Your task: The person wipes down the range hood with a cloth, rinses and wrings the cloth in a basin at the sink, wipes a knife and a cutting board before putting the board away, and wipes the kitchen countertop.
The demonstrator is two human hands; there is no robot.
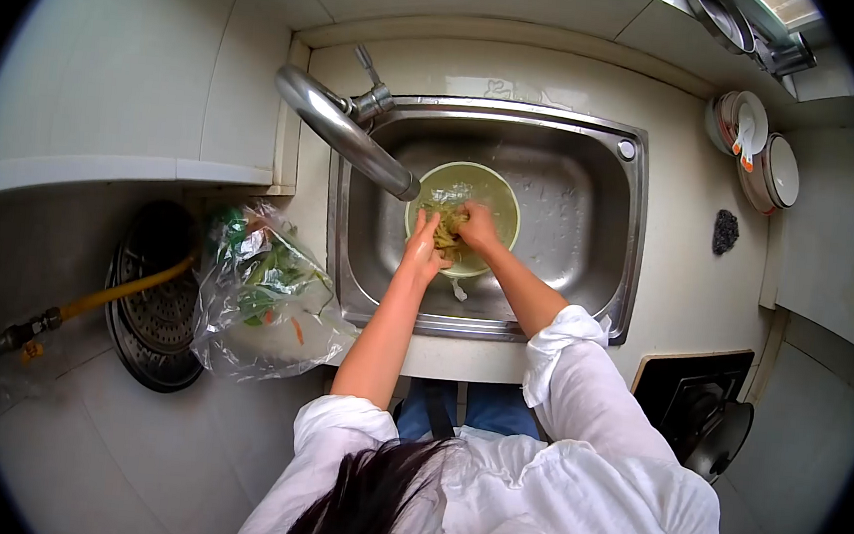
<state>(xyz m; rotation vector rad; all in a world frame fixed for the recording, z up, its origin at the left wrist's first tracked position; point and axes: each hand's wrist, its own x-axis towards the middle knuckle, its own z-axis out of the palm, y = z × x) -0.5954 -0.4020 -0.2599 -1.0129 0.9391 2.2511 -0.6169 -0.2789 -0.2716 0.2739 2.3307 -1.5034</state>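
A pale green bowl (506, 195) stands in the steel sink, with water and yellow-green vegetable strips (444, 236) in it. My left hand (422, 248) is at the bowl's left side, its fingers stretched and its thumb apart, touching the strips. On the right, my right hand (478, 228) reaches into the bowl with its fingers curled around some of the strips. Its fingertips are partly hidden among them. The curved faucet (352, 141) ends just above the bowl's left rim.
The steel sink (589, 250) surrounds the bowl. A clear plastic bag (269, 300) with green vegetables lies left of it. Stacked bowls (780, 172) and a dark scrubber (726, 232) sit on the right counter. A pan lid (719, 441) leans at lower right.
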